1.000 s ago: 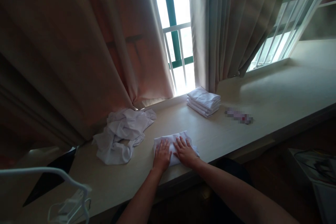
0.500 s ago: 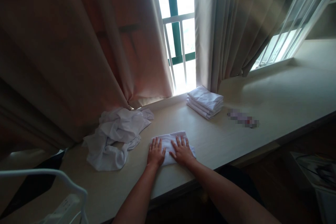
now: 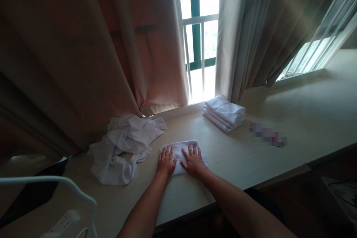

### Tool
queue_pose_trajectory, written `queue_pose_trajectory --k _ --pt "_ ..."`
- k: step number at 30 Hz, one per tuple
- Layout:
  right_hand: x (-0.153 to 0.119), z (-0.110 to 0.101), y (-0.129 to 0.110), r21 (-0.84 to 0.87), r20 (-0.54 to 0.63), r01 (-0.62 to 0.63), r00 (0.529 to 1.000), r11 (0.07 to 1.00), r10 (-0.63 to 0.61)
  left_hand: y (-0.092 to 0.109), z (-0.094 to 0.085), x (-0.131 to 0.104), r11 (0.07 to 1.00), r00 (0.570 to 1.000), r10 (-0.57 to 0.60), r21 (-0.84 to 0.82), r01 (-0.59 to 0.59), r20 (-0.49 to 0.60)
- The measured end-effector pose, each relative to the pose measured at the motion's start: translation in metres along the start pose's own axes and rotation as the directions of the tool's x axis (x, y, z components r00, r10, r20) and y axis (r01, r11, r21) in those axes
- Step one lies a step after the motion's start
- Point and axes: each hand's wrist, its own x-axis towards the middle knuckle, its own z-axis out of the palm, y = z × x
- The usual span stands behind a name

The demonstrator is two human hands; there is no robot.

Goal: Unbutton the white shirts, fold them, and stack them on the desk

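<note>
A folded white cloth (image 3: 180, 152) lies flat on the pale wooden desk (image 3: 181, 197) in front of me. My left hand (image 3: 166, 161) rests palm down on its left side, fingers stretched out. On its right side lies my right hand (image 3: 193, 160), flat with the fingers spread. A small corner of fabric pokes out past the right hand. Left of the hands sits a crumpled heap of white cloth (image 3: 125, 145). Toward the window, a neat stack of folded white cloths (image 3: 224, 113) stands on the desk.
A blurred-out small object (image 3: 267, 135) lies right of the stack. Long curtains (image 3: 156, 63) hang along the desk's back edge, before a window with white railings (image 3: 202, 44). At the lower left are a power strip (image 3: 63, 225) and a white bent tube (image 3: 75, 189).
Both hands stay flat on the folded cloth with hardly any movement. The view has turned slightly, so the stack, window and blurred object appear farther right.
</note>
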Motion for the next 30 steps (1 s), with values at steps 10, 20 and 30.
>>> queue_pose_trajectory --k 10,20,30 --pt "-0.082 0.001 -0.012 0.002 -0.044 0.011 0.999 1.0 -0.011 0.021 -0.019 -0.078 0.999 1.0 0.019 -0.036 -0.019 -0.003" --pt "-0.177 0.01 -0.013 0.239 -0.252 0.02 0.967 0.971 0.042 0.052 -0.045 -0.172 0.994 0.999 -0.008 -0.11 0.011 0.034" --pt "-0.272 0.007 0.026 0.831 -0.063 -0.347 0.717 0.435 0.694 0.042 -0.05 -0.211 0.975 0.993 0.101 -0.205 -0.084 0.069"
